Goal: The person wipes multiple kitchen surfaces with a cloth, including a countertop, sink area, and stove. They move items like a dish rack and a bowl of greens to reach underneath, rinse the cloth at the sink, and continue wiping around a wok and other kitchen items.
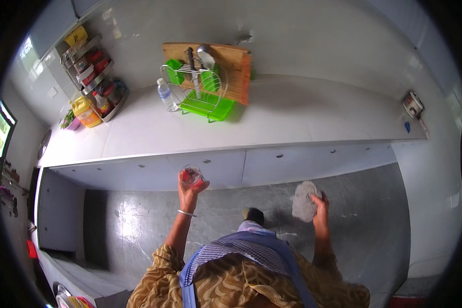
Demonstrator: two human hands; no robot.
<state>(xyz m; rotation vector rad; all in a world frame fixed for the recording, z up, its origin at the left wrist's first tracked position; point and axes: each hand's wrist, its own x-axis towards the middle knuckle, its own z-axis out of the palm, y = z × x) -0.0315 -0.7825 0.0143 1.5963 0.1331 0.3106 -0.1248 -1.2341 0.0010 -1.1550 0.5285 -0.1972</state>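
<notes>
My left hand (pixel 193 189) grips a clear drinking glass (pixel 190 174), held up in front of the cabinet fronts; something red shows through it, and I cannot tell whether that is its contents or my fingers. A bangle circles the left wrist. Out to the right, my right hand (pixel 321 205) is closed on a fluffy grey cloth (pixel 305 201), which hangs over the floor. The two hands are well apart, and neither touches the counter.
A white counter (pixel 277 123) runs ahead above cabinet doors (pixel 223 169). On it stand a green dish rack (pixel 208 106), a wooden cutting board (pixel 231 65), a plastic water bottle (pixel 167 95), a yellow oil jug (pixel 85 112), a tiered spice rack (pixel 96 77) and a small appliance (pixel 412 104).
</notes>
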